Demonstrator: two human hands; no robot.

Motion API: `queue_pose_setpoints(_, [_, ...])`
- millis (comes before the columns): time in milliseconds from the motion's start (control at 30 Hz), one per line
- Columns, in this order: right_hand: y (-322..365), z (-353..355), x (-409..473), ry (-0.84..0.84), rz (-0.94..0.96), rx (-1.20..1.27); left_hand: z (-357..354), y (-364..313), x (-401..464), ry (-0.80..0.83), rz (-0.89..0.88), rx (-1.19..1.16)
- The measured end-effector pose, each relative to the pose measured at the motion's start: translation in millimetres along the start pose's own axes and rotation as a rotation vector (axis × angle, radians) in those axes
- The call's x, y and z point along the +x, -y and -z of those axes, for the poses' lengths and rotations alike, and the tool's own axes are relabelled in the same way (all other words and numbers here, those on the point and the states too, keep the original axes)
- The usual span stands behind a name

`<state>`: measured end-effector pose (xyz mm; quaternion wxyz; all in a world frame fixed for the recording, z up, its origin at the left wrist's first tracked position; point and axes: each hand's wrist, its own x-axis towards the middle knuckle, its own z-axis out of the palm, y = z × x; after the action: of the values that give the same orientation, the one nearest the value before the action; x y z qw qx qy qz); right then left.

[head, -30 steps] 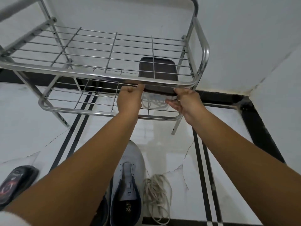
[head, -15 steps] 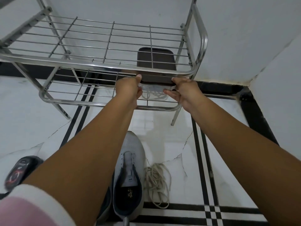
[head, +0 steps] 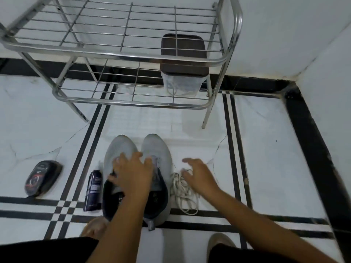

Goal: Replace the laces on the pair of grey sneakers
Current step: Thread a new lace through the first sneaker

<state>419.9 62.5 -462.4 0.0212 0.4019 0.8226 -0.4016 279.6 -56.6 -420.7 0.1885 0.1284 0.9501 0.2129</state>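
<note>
Two grey sneakers stand side by side on the floor, toes away from me: the left sneaker [head: 116,152] and the right sneaker [head: 159,154]. My left hand [head: 133,173] hovers over both of them with fingers spread, holding nothing. A loose heap of cream laces [head: 183,192] lies on the tiles just right of the right sneaker. My right hand [head: 199,175] is above that heap, fingers relaxed and spread, empty. A clear box with a dark brown lid [head: 182,73] sits on the lower shelf of the metal rack [head: 114,56].
A dark blue bottle [head: 93,190] lies left of the sneakers, and a black shoe-polish sponge [head: 42,177] lies further left. The rack's legs stand on the white tiles ahead. A white wall rises at the right. My feet and knees are at the bottom edge.
Both hands have let go of the brown-lidded box on the rack and dropped toward me, now over the sneakers and laces. The view tilted down, showing both sneakers.
</note>
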Motion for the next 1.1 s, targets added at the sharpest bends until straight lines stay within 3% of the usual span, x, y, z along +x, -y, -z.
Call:
queue_pose_setpoints(67, [-24.2,-40.4,-28.7,0.131,0.05,-0.272,-15.2,41.4,-30.4,0.108,0.127,0.195])
queue_pose_setpoints(167, [-57.5,-64.0,-48.9,0.178,0.105,-0.489,-27.7,70.8,-54.1,0.193,0.022,0.404])
queue_pose_setpoints(233, [-85.0,-53.0,-52.6,0.156,0.173,-0.524,-29.1,71.4,-56.0,0.176,-0.025,0.376])
queue_pose_setpoints(333, [-126.1,-8.5,-62.6,-0.017,0.08,-0.515,-32.7,66.4,-59.3,0.176,-0.02,0.276])
queue_pose_setpoints(467, [-171.8,29.1,-86.4,-0.02,-0.074,-0.571,-42.3,54.1,-80.6,0.176,-0.065,0.23])
queue_pose_setpoints(533, [-181.5,37.7,-91.9,-0.062,-0.16,-0.401,-49.2,49.1,-94.0,0.193,-0.099,0.253])
queue_pose_setpoints(667, [-169.8,53.8,-96.6,-0.381,-0.286,-0.067,-62.1,42.7,-120.2,0.236,-0.175,0.328])
queue_pose_setpoints(733, [-166.7,56.3,-95.2,-0.441,-0.332,-0.004,-66.4,41.2,-129.6,0.266,-0.181,0.36])
queue_pose_setpoints(900, [-169.5,55.6,-77.8,-0.326,-0.431,0.003,-70.5,38.2,-138.1,0.332,-0.173,0.415])
queue_pose_setpoints(1000, [-166.0,54.1,-66.0,-0.211,-0.424,-0.198,-67.2,34.6,-138.1,0.293,-0.126,0.341])
queue_pose_setpoints(1100, [-156.7,57.9,-62.7,-0.357,-0.37,-0.259,-56.7,23.5,-137.9,0.138,-0.064,0.171])
